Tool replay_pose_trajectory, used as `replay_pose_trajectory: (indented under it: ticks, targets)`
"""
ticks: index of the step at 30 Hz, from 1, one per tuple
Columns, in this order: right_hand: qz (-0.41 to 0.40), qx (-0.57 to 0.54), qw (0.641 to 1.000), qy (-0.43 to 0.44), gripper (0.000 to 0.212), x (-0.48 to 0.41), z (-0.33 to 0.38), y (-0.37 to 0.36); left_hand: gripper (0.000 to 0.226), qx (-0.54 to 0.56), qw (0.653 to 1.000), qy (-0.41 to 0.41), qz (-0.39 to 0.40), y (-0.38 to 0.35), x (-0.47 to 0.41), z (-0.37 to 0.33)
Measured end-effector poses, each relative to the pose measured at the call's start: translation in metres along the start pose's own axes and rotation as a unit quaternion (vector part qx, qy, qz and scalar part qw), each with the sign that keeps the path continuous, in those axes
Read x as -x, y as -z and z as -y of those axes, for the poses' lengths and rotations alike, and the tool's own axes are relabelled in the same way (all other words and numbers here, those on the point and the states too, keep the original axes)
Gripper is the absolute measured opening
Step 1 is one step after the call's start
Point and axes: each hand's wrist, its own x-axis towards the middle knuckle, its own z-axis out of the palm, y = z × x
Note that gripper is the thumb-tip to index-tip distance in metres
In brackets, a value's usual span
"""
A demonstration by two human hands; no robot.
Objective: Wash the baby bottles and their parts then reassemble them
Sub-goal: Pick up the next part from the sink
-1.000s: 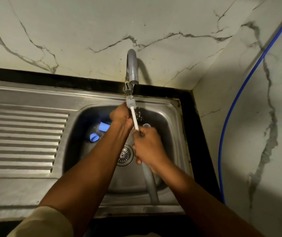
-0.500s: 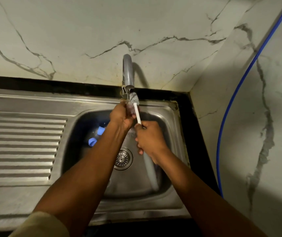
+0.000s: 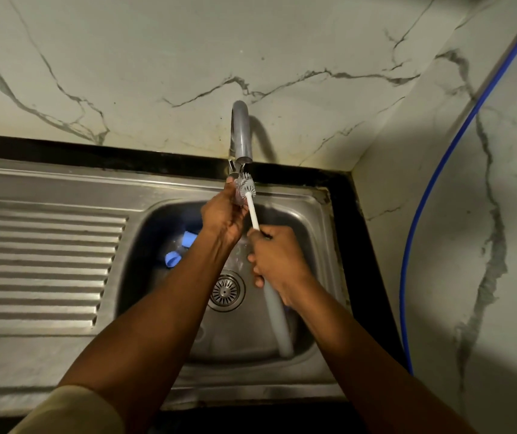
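Marble walls with grey veins are meeting in a corner behind a steel sink [image 3: 297, 192], and both hands are working above its basin. The left hand [image 3: 222, 214] is reaching up under the faucet [image 3: 240, 133], its fingers pinching a small clear bottle part [image 3: 237, 195] just below the spout; which part it is cannot be made out. The right hand [image 3: 277, 261] is gripping the brush [image 3: 253, 214] around its handle, fingers curled tight, with the white stem angling up and left. The bristle head is pressing against the clear part at the left fingertips. The thicker grey end of the handle is sticking out below the right hand toward the near wall of the basin. Whether water is flowing cannot be told.

Under the left forearm, two blue bottle parts [image 3: 189, 239] are lying on the basin floor, left of the drain [image 3: 226, 291] and apart from it. A ribbed drainboard [image 3: 41, 264] is stretching off to the left. On the right wall, a blue hose [image 3: 402, 292] is running down in a long curve. A pale sleeve [image 3: 72, 411] is showing at the bottom left.
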Motion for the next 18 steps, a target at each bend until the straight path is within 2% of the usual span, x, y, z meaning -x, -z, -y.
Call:
replay_pose_trajectory:
  ticks: [2,6,8,10,14,16,18]
  targets:
    - [0.004,0.017,1.000,0.013,0.024,0.001,0.001,-0.002,0.014,-0.020,1.000,0.002,-0.011,-0.001,-0.004,-0.004]
    - [0.022,0.105,0.994,0.036,0.021,0.016,-0.017,-0.015,0.018,0.009,0.999,0.026,-0.028,0.004,-0.013,-0.017]
    - [-0.025,0.095,0.994,0.047,0.025,0.000,-0.012,-0.014,0.018,-0.035,0.999,0.013,-0.023,0.001,-0.007,-0.010]
    - [-0.036,0.055,0.997,0.043,0.026,-0.009,-0.005,-0.009,0.016,-0.062,0.998,0.008,-0.023,-0.005,-0.004,-0.003]
    - [0.055,0.104,0.993,0.017,0.019,0.016,-0.014,-0.010,0.022,-0.014,0.998,0.019,-0.065,0.005,-0.027,-0.016]
    - [0.031,0.095,0.995,0.013,0.021,0.012,-0.018,-0.013,0.024,-0.044,0.997,-0.006,-0.066,0.005,-0.028,-0.014]
    - [-0.017,0.057,0.998,0.034,0.023,-0.001,-0.016,-0.015,0.015,-0.086,0.992,-0.043,-0.082,-0.003,-0.019,-0.005]
